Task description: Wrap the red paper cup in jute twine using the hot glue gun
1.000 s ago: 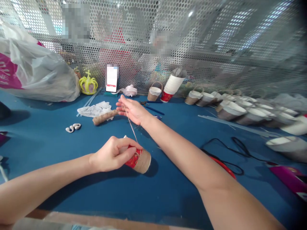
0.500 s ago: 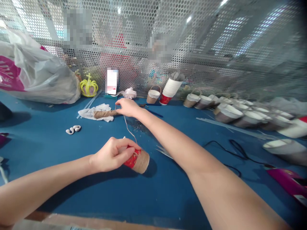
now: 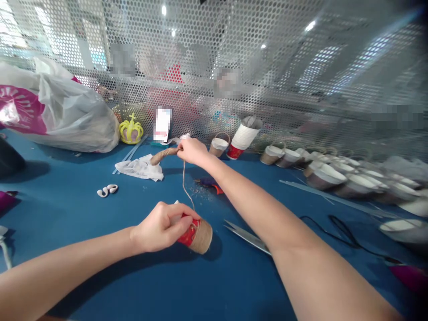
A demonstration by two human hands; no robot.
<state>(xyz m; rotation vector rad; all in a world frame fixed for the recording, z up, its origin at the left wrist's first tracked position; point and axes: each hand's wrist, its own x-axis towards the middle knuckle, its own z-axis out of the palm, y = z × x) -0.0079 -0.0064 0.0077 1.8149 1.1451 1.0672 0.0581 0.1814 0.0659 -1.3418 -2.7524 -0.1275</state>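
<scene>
My left hand (image 3: 160, 227) grips a red paper cup (image 3: 195, 234) lying on its side on the blue table (image 3: 100, 249); the cup's lower half is wrapped in tan twine. A strand of twine (image 3: 185, 185) runs up from the cup to my right hand (image 3: 192, 150), which is stretched far forward. That hand is closed on the end of a brown twine spool (image 3: 162, 154), lifting it above a crumpled white cloth (image 3: 140, 167).
Scissors (image 3: 245, 236) lie right of the cup, with a small red-handled tool (image 3: 209, 183) behind. Several twine-wrapped cups (image 3: 321, 162) line the back right. A plastic bag (image 3: 56, 111), yellow crown (image 3: 131, 131), phone (image 3: 163, 125), stacked cups (image 3: 242, 133) and black cable (image 3: 344, 234) surround.
My right hand reached forward from mid-table to the twine spool, closed on its end and lifted it. The left hand stayed on the cup.
</scene>
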